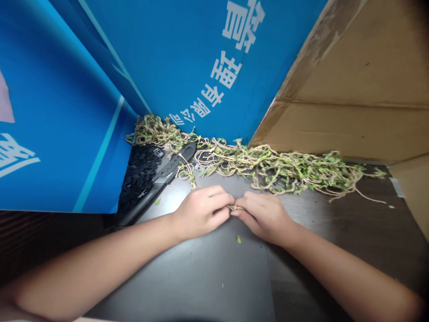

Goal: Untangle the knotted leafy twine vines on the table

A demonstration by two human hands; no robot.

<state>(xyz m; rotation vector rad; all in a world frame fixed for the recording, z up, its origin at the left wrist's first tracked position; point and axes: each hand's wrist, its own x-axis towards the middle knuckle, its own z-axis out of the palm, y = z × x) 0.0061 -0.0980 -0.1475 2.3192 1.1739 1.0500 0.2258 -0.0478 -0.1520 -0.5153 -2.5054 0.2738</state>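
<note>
My left hand (pixel 206 210) and my right hand (pixel 264 217) meet over the grey board, fingers pinched together. A short bit of leafy twine (pixel 237 207) shows between them, with both hands closed on it; the rest is hidden by the fingers. Behind my left hand, a looped strand of twine with green leaves (pixel 187 172) reaches down toward the knuckles. Beyond my hands lies a long tangled heap of leafy twine (pixel 301 167). Another bunch of leafy twine (pixel 152 129) rests farther back on the left.
A black long-handled tool (pixel 147 199) lies left of my hands, near many small black pieces (pixel 140 170). Blue panels (pixel 187 58) with white characters stand behind, and cardboard (pixel 355 89) walls the right. The grey board (pixel 201 281) bears a loose leaf (pixel 239 239).
</note>
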